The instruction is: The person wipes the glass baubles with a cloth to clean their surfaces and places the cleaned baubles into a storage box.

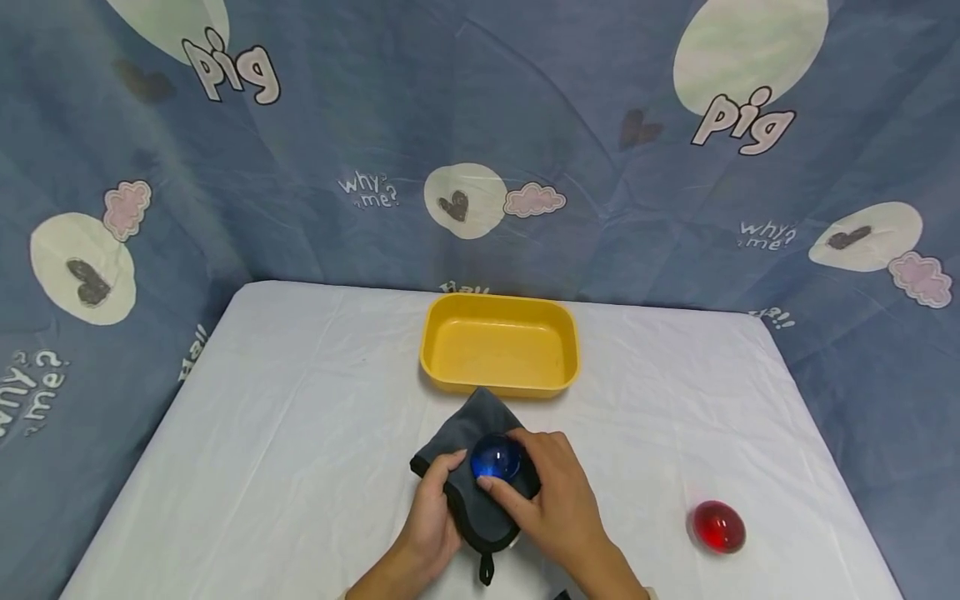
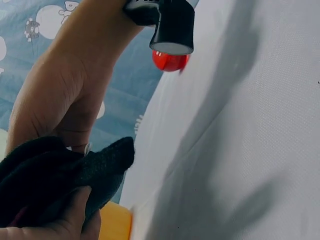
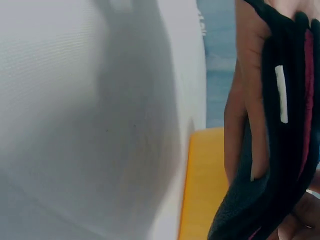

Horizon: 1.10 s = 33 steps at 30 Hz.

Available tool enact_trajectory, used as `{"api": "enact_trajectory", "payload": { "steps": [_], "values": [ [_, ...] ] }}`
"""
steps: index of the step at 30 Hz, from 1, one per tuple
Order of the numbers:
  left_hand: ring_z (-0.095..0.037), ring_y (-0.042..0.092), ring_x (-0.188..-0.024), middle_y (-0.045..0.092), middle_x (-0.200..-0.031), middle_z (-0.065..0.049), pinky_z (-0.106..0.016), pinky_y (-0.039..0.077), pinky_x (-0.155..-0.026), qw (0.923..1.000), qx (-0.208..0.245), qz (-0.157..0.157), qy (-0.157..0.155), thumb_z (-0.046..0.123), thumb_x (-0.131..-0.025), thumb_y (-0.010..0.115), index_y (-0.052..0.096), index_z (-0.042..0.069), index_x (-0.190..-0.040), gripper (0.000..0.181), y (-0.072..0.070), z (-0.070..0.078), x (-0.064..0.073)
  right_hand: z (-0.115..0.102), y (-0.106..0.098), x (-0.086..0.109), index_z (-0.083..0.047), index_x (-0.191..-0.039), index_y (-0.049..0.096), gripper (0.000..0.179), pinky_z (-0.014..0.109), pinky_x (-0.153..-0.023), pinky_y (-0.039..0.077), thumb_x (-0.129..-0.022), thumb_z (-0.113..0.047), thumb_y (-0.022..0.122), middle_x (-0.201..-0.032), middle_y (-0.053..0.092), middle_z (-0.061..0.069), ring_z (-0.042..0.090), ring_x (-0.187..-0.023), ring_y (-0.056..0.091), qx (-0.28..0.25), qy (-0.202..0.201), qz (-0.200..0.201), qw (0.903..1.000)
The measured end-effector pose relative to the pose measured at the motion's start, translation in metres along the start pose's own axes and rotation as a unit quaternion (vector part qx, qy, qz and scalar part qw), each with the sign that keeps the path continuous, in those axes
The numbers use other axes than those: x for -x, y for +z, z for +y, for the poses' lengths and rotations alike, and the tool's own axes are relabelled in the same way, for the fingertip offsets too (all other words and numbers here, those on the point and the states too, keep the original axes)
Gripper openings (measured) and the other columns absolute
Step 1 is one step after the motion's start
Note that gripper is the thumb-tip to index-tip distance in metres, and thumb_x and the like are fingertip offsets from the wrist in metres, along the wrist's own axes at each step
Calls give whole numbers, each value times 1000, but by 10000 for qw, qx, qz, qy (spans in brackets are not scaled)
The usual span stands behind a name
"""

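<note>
A dark grey folded cloth (image 1: 477,417) with black edging and a hanging loop is held over the table by my left hand (image 1: 435,517), its thumb lying on the top near the left edge. My right hand (image 1: 551,492) holds a clear blue ball (image 1: 495,458) against the cloth between thumb and fingers. In the left wrist view, left fingers (image 2: 75,215) grip the cloth (image 2: 107,165), and the blue ball is hidden. Stacked layers of the cloth (image 3: 272,150), a white tag and a pink strip show in the right wrist view.
Just beyond the cloth stands a yellow rectangular tray (image 1: 498,387). A clear red ball (image 1: 718,527) lies on the white-covered table (image 1: 300,467) to the right. Blue printed fabric (image 1: 525,108) hangs behind the table and along both sides.
</note>
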<state>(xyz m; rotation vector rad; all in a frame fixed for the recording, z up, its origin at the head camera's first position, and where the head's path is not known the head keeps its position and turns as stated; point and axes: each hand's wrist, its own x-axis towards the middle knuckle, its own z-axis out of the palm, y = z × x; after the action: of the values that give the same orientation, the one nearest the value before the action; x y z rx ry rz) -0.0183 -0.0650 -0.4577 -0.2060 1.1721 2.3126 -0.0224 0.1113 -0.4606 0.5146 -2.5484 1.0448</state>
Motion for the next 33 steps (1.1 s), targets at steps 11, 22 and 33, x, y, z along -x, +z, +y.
{"api": "enact_trajectory", "payload": {
  "steps": [11,22,33],
  "values": [
    [-27,41,-144,28,-164,-25,-42,38,-118,9998,-143,-25,-144,37,-110,29,13,-7,-162,70,-1,-1,2,-1,-1,-1,-12,-109,78,33,33,-84,49,-96,-43,76,-102,52,-17,7,-101,46,-604,979,-273,9930],
    [-31,31,-151,20,-169,-23,-44,33,-121,9999,-124,-86,-63,36,-110,29,10,1,-165,68,-1,4,0,-9,1,6,-11,-155,49,78,40,-92,50,-94,-50,76,-124,62,0,16,-109,50,260,45,-316,9992],
    [-37,20,-155,13,-171,-25,-50,24,-124,9999,-119,-50,-27,36,-110,28,6,-1,-165,70,-1,6,-3,-7,2,7,-18,-150,56,73,44,-94,52,-87,-39,87,-129,61,7,24,-114,56,710,-636,165,9953]
  ]
}}
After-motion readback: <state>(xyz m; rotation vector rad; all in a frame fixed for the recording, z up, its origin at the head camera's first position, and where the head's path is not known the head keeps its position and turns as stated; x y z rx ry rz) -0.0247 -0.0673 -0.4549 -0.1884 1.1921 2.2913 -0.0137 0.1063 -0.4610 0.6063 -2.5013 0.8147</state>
